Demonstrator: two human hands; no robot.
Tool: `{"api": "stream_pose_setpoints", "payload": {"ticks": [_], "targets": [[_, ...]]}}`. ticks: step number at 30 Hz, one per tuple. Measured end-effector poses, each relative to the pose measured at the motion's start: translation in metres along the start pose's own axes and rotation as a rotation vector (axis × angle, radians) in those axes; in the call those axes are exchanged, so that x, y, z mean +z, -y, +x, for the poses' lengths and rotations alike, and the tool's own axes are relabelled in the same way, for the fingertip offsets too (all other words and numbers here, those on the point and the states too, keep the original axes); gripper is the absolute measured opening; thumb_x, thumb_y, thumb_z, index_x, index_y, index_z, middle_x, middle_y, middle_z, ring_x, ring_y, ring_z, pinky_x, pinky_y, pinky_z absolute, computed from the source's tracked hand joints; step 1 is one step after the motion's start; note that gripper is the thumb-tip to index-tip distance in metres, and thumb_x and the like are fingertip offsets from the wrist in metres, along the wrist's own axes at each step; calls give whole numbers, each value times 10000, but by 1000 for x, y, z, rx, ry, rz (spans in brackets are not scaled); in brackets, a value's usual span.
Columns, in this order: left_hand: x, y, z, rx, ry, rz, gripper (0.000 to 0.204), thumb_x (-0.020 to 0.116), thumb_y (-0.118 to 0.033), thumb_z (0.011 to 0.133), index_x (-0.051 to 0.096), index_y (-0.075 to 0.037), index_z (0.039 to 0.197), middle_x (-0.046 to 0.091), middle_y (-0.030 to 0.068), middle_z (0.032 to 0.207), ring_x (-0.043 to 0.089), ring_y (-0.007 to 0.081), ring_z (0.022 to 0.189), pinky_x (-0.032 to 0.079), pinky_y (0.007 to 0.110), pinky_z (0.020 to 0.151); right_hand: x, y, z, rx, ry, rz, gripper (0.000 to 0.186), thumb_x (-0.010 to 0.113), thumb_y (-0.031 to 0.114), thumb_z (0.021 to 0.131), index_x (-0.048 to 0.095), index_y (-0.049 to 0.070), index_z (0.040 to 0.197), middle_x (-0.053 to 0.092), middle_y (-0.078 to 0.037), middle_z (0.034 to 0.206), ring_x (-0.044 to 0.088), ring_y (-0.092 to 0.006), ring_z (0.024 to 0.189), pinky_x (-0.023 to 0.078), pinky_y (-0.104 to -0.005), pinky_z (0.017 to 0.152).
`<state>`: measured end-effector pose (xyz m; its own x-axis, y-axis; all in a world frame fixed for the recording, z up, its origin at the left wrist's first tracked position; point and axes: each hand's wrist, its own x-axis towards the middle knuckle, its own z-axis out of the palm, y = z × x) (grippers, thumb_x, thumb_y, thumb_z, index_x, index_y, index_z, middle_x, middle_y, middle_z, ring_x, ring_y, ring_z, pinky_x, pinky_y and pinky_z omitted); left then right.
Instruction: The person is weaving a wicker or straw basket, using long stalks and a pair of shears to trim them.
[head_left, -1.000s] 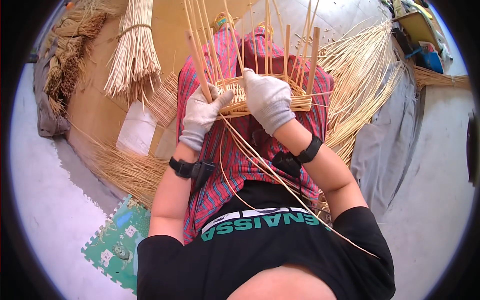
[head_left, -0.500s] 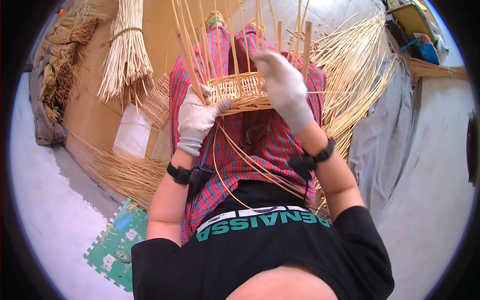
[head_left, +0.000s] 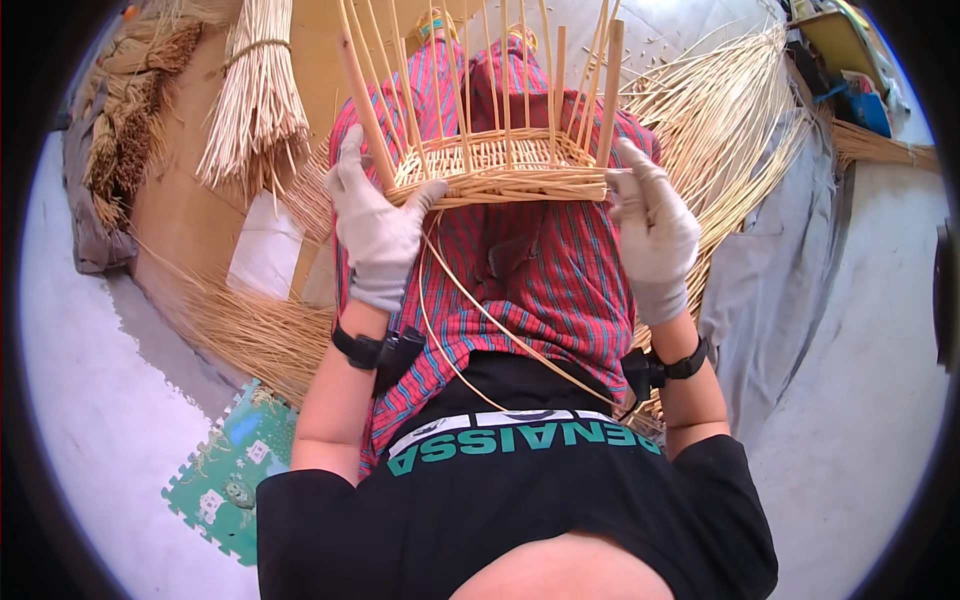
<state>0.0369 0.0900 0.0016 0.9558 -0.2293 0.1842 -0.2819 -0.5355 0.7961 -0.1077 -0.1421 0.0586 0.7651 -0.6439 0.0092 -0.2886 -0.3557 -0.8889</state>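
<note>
A half-woven wicker basket (head_left: 540, 188) rests across my lap, its thick braided edge toward me. Thin upright stakes and thicker corner posts (head_left: 610, 95) rise from it. My gloved left hand (head_left: 375, 230) is closed round the near left corner, thumb along the braid and fingers behind the post. At the near right corner, my gloved right hand (head_left: 655, 235) pinches a thin wicker strand close to the weave; most of that strand is hidden by the fingers. Two loose strands (head_left: 480, 310) hang from beneath the basket's left part toward my waist.
A tied bundle of pale wicker (head_left: 255, 105) lies at far left, with darker dried stalks (head_left: 130, 120) beyond it. Long loose canes (head_left: 730, 130) spread over grey cloth (head_left: 765, 270) on the right. More canes (head_left: 250, 335) lie left of my legs, near a green foam mat (head_left: 230, 480).
My right hand has come down and right from above the basket to its near right corner. The left hand has shifted slightly left and up. The basket has turned and tilted somewhat.
</note>
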Motion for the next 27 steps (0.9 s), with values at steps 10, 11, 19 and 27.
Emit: {"api": "stream_pose_setpoints", "payload": {"ticks": [10,11,19,27], "targets": [[60,-24,12,714,272,545,617,691,-245,895,534,-83,1469,629,149,1300,602,309,1232,391,505,1155,37,-50,53,-802,-43,-682,719,784,564,734,666,59,1231,679,-111,1183,553,-354,1297,346,-548,1157],[59,-24,12,720,265,541,621,700,-238,887,537,-84,1466,632,152,1297,606,312,1224,395,498,1153,37,-52,49,-782,-50,-685,719,784,564,734,666,59,1231,679,-111,1183,553,-354,1297,346,-548,1157],[63,-16,16,746,235,576,505,672,-149,853,629,-130,1355,695,113,1167,664,312,1086,494,463,951,60,-57,45,-698,-153,-552,545,826,505,695,683,132,1066,689,-58,1025,577,-342,1201,429,-532,1059],[56,-87,-7,617,237,519,510,737,-105,896,590,-110,1385,569,208,1357,564,386,1245,455,486,1048,-58,-142,47,-565,-584,-221,382,785,166,841,703,139,1214,725,-83,1088,696,-298,988,567,-393,879]]}}
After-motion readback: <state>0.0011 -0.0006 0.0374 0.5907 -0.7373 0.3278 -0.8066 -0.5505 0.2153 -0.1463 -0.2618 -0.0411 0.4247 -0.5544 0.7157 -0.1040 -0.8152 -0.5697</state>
